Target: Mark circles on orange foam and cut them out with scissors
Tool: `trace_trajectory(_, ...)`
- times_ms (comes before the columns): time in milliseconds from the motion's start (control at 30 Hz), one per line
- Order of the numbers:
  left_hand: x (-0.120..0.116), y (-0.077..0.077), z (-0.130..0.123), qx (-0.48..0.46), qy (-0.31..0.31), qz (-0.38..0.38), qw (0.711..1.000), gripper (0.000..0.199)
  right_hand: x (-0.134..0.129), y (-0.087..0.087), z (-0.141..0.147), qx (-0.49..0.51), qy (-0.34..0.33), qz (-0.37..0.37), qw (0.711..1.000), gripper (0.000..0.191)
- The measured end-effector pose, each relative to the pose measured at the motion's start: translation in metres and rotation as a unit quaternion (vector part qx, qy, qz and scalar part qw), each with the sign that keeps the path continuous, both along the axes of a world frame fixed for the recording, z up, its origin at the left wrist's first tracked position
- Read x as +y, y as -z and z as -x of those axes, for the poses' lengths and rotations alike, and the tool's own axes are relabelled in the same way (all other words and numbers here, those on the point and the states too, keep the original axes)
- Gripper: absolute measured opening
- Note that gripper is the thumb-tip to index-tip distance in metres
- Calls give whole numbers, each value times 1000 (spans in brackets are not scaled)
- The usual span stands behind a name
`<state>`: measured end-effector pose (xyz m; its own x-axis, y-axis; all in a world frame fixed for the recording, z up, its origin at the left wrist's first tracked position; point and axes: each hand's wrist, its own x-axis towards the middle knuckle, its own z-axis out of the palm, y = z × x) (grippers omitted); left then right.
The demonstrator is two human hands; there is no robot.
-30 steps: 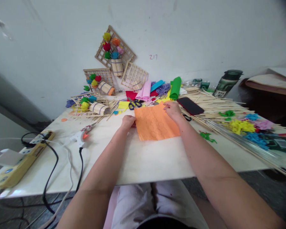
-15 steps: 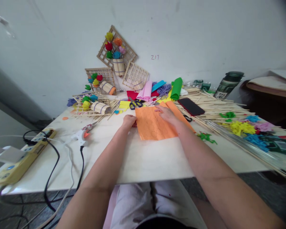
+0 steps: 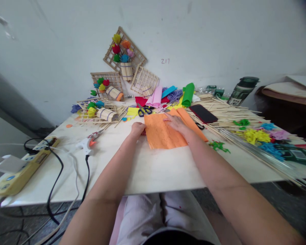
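Note:
A sheet of orange crepe paper [image 3: 163, 134] lies on the table in front of me, its right part folded over. My left hand [image 3: 138, 128] is closed at the sheet's left edge, thumb and fingers pinching it there. Something small and dark red shows just under that hand; I cannot make out what it is. On top of the paper rests my right hand [image 3: 177, 124], fingers spread and lying flat. Beyond the sheet's upper left corner are scissors [image 3: 145, 111] with dark handles. Another black handle loop [image 3: 200, 126] peeks out at the paper's right side.
To the left lie a glue gun [image 3: 85, 145] and a yellow power strip [image 3: 25, 170] with trailing cords. Stick lattices with paper flowers [image 3: 107, 114] stand behind. A phone [image 3: 203, 113], wooden sticks [image 3: 226, 110], a bottle [image 3: 243, 91] and coloured paper bits [image 3: 256, 136] are at right.
Both hands keep almost the same place on the orange paper; the right hand has shifted very slightly left. The whole view has moved a little.

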<state>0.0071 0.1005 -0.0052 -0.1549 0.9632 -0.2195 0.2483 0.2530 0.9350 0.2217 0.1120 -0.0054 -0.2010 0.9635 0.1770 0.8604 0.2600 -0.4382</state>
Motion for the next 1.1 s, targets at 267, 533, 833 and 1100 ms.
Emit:
trace_trajectory(267,-4,-3,0,4,6,0,1000,12,-30,-27,10,114,-63,32,991,63)
trace_trajectory(533,-8,-8,2,-36,21,0,999,7,-32,-30,13,54,-60,84,993,54)
trace_trajectory(833,-22,-27,17,0,155,148,977,17,-39,-37,14,30,-69,76,994,52)
trace_trajectory(1100,-21,-21,15,30,194,136,971,5,-26,-29,8,23,-50,40,998,50)
